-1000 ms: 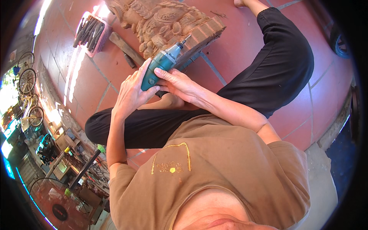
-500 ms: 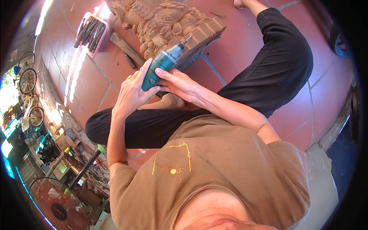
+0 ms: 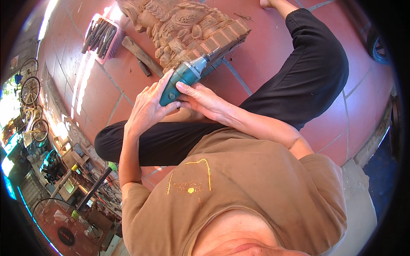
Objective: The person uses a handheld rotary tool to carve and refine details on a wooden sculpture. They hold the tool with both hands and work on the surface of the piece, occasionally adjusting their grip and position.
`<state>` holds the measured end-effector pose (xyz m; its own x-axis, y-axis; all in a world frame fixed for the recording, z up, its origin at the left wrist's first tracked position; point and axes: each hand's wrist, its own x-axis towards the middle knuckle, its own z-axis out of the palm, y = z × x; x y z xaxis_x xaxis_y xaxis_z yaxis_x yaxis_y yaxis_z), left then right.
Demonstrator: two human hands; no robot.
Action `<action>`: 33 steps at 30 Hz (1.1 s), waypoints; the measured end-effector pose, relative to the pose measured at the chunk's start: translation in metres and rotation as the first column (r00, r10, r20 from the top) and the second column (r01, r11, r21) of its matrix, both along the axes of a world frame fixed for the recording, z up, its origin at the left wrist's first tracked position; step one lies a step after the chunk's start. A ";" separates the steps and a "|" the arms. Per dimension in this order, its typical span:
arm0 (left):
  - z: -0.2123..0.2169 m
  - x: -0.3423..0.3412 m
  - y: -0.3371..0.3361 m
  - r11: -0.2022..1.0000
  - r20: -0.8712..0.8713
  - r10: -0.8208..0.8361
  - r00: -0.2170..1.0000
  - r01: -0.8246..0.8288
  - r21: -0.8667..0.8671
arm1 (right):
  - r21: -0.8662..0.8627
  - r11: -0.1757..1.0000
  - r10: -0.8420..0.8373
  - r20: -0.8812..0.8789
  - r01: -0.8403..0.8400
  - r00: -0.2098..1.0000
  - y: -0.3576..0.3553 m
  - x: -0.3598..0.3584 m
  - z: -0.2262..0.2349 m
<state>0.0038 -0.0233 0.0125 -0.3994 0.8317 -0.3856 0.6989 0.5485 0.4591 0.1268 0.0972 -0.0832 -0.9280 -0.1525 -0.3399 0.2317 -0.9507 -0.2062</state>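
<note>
Both of my hands are wrapped round a teal rotary grinder [image 3: 184, 81] with a grey nose and a thin bit. My left hand [image 3: 148, 102] grips its body from the left side. From the right, my right hand [image 3: 201, 99] holds it with the thumb along the casing. The grinder's nose points up and right, in front of the near edge of a carved brown wooden sculpture [image 3: 183, 27]. Whether the bit touches the wood I cannot tell. The fingers under the tool are partly hidden.
A pink basket [image 3: 112, 50] of dark chisel-like tools stands at the upper left. A wooden mallet [image 3: 139, 52] and a short dark tool [image 3: 144, 68] lie beside the sculpture. A fan [image 3: 64, 228] is at the lower left, bicycles [image 3: 32, 91] farther off. My bent legs flank the work.
The grinder has tilted and shifted slightly, its tip now lower and farther right against the sculpture's edge. Both hands keep their hold and move with it.
</note>
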 end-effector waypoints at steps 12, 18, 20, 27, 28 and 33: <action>0.005 -0.001 0.001 0.998 0.013 0.000 1.000 -0.001 0.068 | 0.057 0.998 -0.024 0.001 0.024 1.000 0.003 0.000 0.014; 0.000 0.001 0.004 1.000 -0.002 -0.007 1.000 0.007 0.030 | 0.049 0.999 -0.021 0.013 0.020 1.000 0.007 0.002 0.009; 0.001 0.000 0.007 0.999 -0.005 -0.016 1.000 0.017 0.038 | 0.041 0.999 -0.034 0.015 0.033 0.999 0.008 0.002 0.010; 0.000 0.003 0.013 0.993 -0.059 -0.061 0.996 0.067 0.102 | 0.022 0.998 -0.059 0.035 0.059 0.998 0.012 0.004 0.011; -0.001 0.002 0.013 0.992 -0.059 -0.063 0.996 0.069 0.103 | 0.025 0.998 -0.054 0.036 0.053 0.998 0.012 0.004 0.011; -0.001 0.001 0.013 0.993 -0.053 -0.072 0.996 0.077 0.095 | 0.026 0.998 -0.055 0.044 0.053 0.998 0.011 0.004 0.009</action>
